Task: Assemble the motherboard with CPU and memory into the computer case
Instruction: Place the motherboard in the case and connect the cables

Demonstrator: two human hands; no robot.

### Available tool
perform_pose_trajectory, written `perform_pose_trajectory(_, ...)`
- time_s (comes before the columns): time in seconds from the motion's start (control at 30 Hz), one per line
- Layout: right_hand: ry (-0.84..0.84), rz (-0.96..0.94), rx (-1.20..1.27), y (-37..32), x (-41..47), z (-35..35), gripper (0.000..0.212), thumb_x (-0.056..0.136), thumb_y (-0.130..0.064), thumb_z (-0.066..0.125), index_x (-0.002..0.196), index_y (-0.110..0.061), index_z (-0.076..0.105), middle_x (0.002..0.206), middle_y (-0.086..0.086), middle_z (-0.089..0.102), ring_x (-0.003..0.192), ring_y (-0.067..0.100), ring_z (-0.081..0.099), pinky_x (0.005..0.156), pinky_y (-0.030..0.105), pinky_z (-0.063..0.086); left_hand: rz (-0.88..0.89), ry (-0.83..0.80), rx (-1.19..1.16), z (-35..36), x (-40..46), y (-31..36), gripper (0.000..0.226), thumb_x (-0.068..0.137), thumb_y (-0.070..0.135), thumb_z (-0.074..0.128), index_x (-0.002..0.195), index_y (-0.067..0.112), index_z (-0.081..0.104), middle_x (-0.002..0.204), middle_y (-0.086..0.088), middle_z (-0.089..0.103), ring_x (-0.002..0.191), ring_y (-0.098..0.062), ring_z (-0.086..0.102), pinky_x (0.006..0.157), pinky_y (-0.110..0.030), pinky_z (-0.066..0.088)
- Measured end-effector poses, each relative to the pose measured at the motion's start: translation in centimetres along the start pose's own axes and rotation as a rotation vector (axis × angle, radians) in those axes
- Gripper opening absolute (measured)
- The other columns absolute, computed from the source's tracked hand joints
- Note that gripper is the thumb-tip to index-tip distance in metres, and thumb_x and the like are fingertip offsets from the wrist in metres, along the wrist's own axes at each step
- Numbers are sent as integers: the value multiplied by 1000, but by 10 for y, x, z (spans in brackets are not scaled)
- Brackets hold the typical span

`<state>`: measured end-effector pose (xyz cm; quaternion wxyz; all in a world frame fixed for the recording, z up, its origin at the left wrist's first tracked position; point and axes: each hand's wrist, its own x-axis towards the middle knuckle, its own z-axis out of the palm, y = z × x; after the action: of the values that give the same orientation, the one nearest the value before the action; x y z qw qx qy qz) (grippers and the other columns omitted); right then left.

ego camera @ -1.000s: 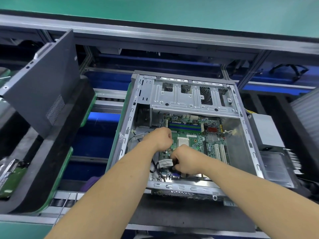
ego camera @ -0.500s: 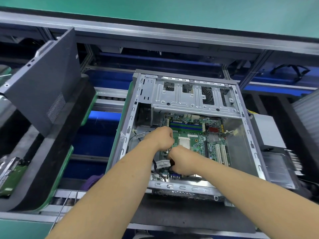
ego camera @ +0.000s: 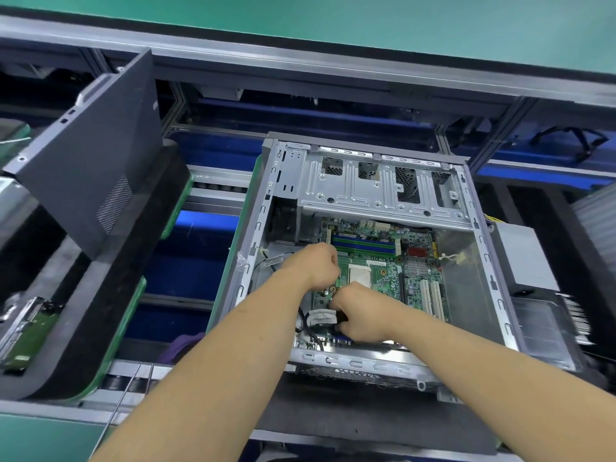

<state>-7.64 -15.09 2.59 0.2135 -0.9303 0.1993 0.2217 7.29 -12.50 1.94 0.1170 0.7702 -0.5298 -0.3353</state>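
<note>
Right hand [ego camera: 358, 311] still clamped on black cable [ego camera: 308, 328], now nearer curled left hand [ego camera: 316, 265].

A silver-grey computer case [ego camera: 373, 191] holds a green motherboard [ego camera: 386, 278] with blue and green memory slots [ego camera: 365, 245], a red part beside them, and white slots right of the curled right hand [ego camera: 358, 315], which touches a black, white-labelled cable [ego camera: 321, 320].

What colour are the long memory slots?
Blue and green memory slots, clearest in the head view.
</note>
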Motion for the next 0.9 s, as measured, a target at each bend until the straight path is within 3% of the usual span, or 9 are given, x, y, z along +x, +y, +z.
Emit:
perform_pose_trajectory(0.27, -20, 17, -20, 3, 1, 0, 36, 92, -11, 64, 64, -14, 41, 68, 3, 43, 56, 18, 37, 50, 30, 31, 0, -5, -2, -1, -1, 1, 17, 87, 10, 48, 76, 23, 54, 92, -5, 65, 89, -27, 62, 81, -43, 57)
perform_pose_trajectory(0.53, 9, 24, -53, 3, 3, 4, 31, 90, -13, 65, 66, -12, 45, 64, 3, 44, 51, 16, 35, 45, 30, 27, 4, -1, -7, -1, 1, 1, 18, 86, 9, 47, 74, 22, 53, 88, -5, 64, 77, -23, 56, 77, -40, 55)
perform_pose_trajectory(0.67, 27, 35, -58, 4, 4, 5, 25, 90, -13, 65, 70, -9, 51, 63, 3, 46, 51, 14, 37, 44, 29, 27, 11, -4, -8, -1, 1, 1, 16, 84, 8, 47, 74, 19, 53, 86, -7, 64, 71, -23, 51, 67, -34, 48)
perform_pose_trajectory(0.9, 5, 31, -71, 0, 9, 9, 22, 88, -11, 66, 71, -4, 53, 65, 9, 48, 55, 21, 41, 47, 30, 31, 12, -10, -4, 0, 1, 1, 20, 86, 9, 47, 71, 23, 49, 80, -1, 58, 71, -21, 50, 67, -33, 46)
